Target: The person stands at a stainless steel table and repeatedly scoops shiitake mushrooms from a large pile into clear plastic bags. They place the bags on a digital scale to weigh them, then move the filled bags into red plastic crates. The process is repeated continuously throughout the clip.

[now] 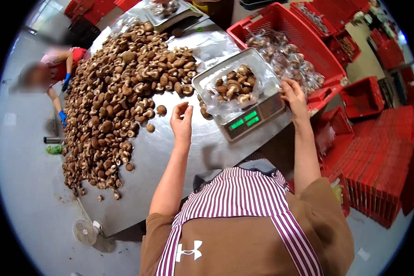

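A digital scale [254, 123] with a lit green display stands before me on the metal table. On its pan [202, 82] lies a clear plastic bag [210, 102], spread around several brown mushrooms [237, 85]. My left hand [181, 123] is raised left of the scale, fingers curled in toward the thumb, with nothing visible in them. My right hand [295, 97] is at the right edge of the scale, fingers bent together by the pan's corner. Whether they grip the bag's edge there is too small to tell.
A large heap of mushrooms [119, 92] covers the table's [156, 184] left side. Behind the scale, a red crate [303, 50] holds bagged mushrooms [285, 57]. Stacked red crates [377, 156] stand right. A person in blue gloves [66, 82] works across the heap; another scale [172, 16] sits farther back.
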### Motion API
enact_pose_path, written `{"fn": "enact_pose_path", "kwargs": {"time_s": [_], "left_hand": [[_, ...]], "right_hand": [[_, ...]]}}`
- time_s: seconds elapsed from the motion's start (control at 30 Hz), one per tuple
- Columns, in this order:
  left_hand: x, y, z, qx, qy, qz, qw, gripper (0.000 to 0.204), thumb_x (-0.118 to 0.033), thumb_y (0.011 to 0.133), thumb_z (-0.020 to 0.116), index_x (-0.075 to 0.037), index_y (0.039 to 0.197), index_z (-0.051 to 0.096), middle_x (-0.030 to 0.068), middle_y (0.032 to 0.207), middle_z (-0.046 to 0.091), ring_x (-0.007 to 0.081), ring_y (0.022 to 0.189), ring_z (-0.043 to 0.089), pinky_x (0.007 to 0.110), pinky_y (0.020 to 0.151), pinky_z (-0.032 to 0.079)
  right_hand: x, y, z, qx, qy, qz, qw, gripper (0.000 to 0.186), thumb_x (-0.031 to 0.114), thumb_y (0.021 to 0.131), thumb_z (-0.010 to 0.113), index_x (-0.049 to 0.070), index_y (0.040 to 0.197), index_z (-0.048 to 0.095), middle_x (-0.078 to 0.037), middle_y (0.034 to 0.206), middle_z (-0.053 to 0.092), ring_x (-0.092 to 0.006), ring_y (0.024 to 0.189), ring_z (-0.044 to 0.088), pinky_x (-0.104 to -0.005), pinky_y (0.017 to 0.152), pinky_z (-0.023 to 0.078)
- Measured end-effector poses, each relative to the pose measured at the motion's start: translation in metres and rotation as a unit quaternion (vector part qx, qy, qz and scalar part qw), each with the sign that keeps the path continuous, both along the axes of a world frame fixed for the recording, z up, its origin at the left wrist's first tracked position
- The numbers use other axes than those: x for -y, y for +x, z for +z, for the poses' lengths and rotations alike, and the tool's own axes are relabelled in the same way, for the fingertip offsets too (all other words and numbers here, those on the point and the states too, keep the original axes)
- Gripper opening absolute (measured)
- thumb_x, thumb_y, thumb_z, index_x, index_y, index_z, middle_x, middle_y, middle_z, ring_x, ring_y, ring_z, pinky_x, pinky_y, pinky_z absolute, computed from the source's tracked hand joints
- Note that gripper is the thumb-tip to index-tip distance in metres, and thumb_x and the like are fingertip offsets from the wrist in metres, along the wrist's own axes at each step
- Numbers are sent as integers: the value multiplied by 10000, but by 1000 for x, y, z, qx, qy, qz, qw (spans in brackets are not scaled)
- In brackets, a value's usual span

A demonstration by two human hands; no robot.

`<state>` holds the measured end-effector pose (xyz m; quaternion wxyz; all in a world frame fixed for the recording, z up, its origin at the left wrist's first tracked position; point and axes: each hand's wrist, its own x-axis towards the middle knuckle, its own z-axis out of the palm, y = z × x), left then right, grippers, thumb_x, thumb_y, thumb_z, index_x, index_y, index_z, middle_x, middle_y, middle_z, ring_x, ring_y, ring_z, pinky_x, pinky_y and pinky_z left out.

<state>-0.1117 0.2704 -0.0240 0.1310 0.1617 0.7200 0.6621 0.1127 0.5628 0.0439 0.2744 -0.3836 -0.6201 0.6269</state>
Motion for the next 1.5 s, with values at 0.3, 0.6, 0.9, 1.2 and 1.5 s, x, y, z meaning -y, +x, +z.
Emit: {"fn": "enact_pose_path", "kwargs": {"time_s": [0.3, 0.6, 0.9, 1.2, 1.5], "left_hand": [[-20, 7, -96, -183, -344, -76, 918, 710, -149, 701, 779, -75, 1342, 482, 170, 1273, 515, 334, 1131, 543, 412, 949, 472], [-50, -9, -104, -155, -379, -38, 911, 595, -197, 649, 809, -84, 1154, 516, 130, 1113, 538, 332, 1053, 561, 424, 868, 498], [24, -5, -89, 313, -28, 32, 949, 521, -156, 776, 756, -61, 1178, 438, 107, 1069, 583, 173, 944, 597, 298, 770, 517], [-10, 34, 125, 174, 125, -226, 950, 637, -127, 723, 774, -78, 1259, 432, 85, 1184, 555, 200, 1074, 584, 336, 907, 507], [-138, 5, 52, -315, -355, -172, 863, 554, -183, 756, 744, -46, 1239, 509, 169, 1125, 561, 366, 1083, 532, 458, 899, 464]], "right_hand": [[-5, 31, -23, 26, -51, 12, 998, 337, 268, 959, 609, 39, 1206, 592, -24, 1035, 637, -95, 851, 616, -235, 720, 496], [-5, 22, -22, 78, -45, 62, 994, 341, 264, 975, 587, 43, 1235, 577, -48, 1089, 622, -95, 843, 614, -229, 715, 493], [-18, -1, -39, 73, -54, 84, 992, 337, 272, 982, 569, 32, 1218, 580, -43, 1053, 634, -102, 833, 617, -247, 710, 483], [-2, -23, 8, -15, 47, 70, 996, 323, 247, 994, 544, 20, 1221, 575, -39, 1116, 605, -123, 983, 584, -249, 814, 476], [8, -16, 16, -48, 88, 62, 993, 313, 232, 996, 546, 21, 1225, 578, -44, 1127, 623, -110, 983, 595, -248, 818, 477]]}}
